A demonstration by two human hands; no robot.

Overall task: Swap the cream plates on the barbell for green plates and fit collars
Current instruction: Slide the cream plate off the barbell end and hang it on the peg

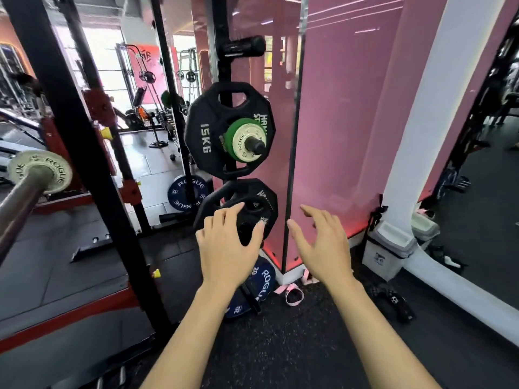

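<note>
The barbell point(19, 197) runs off the left edge, its far end unseen. The green plate point(233, 130) shows only a crescent behind a cream plate point(248, 141). The left hand point(227, 242) covers part of the lower black plate point(252, 203), whose lettering is unreadable.

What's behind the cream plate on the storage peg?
A green plate sits right behind the cream plate, then a black 15 kg plate. More green plates could be hidden between.
</note>
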